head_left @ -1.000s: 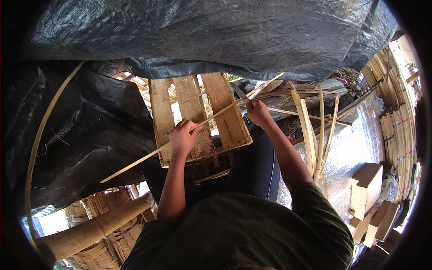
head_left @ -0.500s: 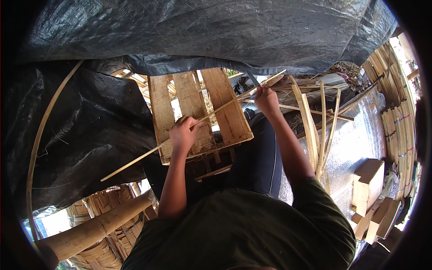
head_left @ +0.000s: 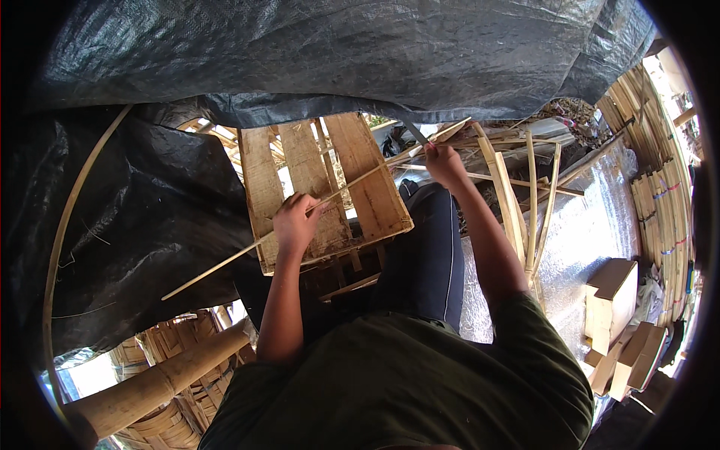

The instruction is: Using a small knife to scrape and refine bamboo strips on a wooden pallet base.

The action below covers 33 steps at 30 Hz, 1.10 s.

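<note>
A long thin bamboo strip (head_left: 214, 270) slants up from lower left to upper right across a slatted wooden crate (head_left: 358, 176). Around its middle, over the crate, the fingers of my left hand (head_left: 295, 223) are closed. Farther right, past the crate's far right edge, my right hand (head_left: 445, 164) grips a knife whose narrow grey blade (head_left: 414, 132) points up and left. The knife's handle is mostly hidden in my fist. Blade and strip lie close together there; whether they touch I cannot tell.
Black plastic sheeting (head_left: 337, 56) hangs across the far side and down the left. Upright bamboo splits (head_left: 506, 199) stand right of my knee. Cardboard boxes (head_left: 611, 300) sit on silvery sheeting at the right. A thick bamboo pole (head_left: 161, 379) lies at lower left.
The crate, both hands and the strip appear slightly farther left in the picture. Both grips look the same.
</note>
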Available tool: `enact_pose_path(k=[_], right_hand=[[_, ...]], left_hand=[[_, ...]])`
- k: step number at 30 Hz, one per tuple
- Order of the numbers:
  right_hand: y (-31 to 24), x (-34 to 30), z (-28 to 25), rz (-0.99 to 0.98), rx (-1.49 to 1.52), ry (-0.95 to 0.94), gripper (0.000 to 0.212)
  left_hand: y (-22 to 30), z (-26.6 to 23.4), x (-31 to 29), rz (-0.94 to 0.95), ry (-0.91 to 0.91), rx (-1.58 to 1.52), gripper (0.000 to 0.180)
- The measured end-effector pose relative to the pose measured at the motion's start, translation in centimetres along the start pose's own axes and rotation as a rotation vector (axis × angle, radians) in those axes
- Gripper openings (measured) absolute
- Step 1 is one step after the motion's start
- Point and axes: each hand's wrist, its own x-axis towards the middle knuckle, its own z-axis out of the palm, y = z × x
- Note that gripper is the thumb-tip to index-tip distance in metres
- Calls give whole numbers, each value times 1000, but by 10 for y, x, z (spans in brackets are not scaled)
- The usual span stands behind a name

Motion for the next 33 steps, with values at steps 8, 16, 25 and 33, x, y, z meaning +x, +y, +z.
enact_pose_path(k=[8,16,25,33], right_hand=[[4,9,4,-96,22,182,46],[10,13,3,-135,44,226,47],[-3,-8,32,-228,129,297,45],[1,-11,33,-373,-19,108,49]], left_hand=[[2,0,0,-48,-52,-23,22],[1,1,0,-21,-6,-55,22],[7,2,1,-24,4,-42,22],[5,4,2,-32,-14,-41,22]])
